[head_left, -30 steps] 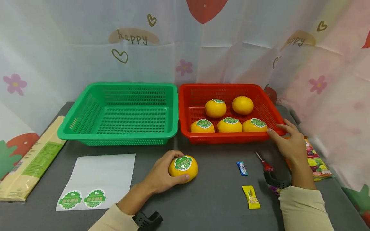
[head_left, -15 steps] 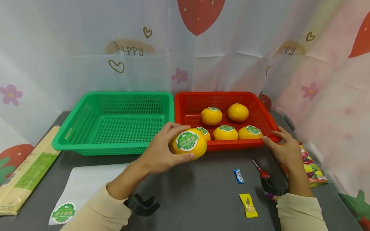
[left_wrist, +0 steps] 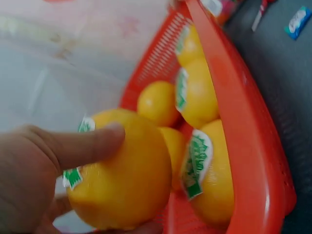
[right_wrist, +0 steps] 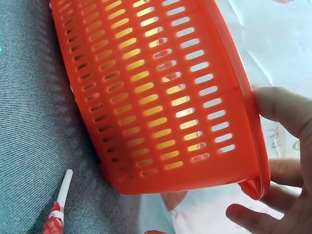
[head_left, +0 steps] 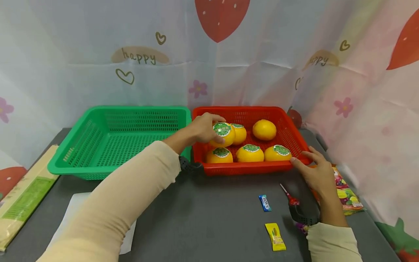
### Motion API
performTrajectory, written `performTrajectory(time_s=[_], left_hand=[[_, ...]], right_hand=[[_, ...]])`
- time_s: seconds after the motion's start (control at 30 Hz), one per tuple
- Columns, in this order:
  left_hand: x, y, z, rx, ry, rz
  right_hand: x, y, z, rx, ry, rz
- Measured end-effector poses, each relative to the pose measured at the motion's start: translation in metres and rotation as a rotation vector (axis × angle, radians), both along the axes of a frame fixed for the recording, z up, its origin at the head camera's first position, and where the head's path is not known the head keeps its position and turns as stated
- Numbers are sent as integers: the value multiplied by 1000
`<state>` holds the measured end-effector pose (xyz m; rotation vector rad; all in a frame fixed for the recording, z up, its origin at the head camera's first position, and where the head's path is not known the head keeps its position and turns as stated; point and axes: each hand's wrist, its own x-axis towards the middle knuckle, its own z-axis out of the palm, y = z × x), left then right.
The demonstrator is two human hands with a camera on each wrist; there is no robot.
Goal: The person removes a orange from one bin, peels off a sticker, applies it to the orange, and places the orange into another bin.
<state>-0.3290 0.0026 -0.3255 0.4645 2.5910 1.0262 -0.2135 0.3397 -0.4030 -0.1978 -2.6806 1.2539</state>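
My left hand [head_left: 204, 128] grips an orange [head_left: 226, 137] with a green and white sticker, above the left part of the red basket [head_left: 248, 168]. In the left wrist view the thumb lies across this orange [left_wrist: 131, 180], and its underside is partly hidden. Several other oranges sit in the basket. Three stickered ones line the front wall, and a plain orange [head_left: 264, 130] lies at the back right. My right hand [head_left: 317, 174] holds the basket's front right corner. The right wrist view has the thumb on the rim and fingers around the corner of the perforated wall [right_wrist: 229, 170].
A green basket [head_left: 82, 170] stands left of the red one. White paper [head_left: 129, 238] lies partly under my left forearm. A blue candy [head_left: 264, 203], a yellow candy [head_left: 275, 237], a red-wrapped lollipop [head_left: 292, 200] and a colourful bag [head_left: 348, 196] lie at the right. A long beige package [head_left: 26, 200] lies far left.
My left hand has lifted the orange off the table and carried it up and forward over the red basket. The right hand stays at the basket's corner. The head view has shifted slightly.
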Motion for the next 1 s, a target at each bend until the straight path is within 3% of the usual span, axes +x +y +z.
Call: performTrajectory(time_s=[0.17, 0.4, 0.7, 0.87, 1.0], left_hand=[[-14, 14, -14, -98, -4, 89], [-22, 19, -36, -85, -72, 162], [-25, 26, -48, -182, -133, 110], [-24, 26, -47, -232, -131, 97], [-24, 21, -40, -247, -70, 44]], right_hand=[[2, -2, 0, 45, 18, -6], [8, -7, -4, 52, 31, -1], [13, -10, -6, 33, 28, -13], [9, -14, -5, 15, 52, -13], [5, -17, -8, -8, 44, -2]])
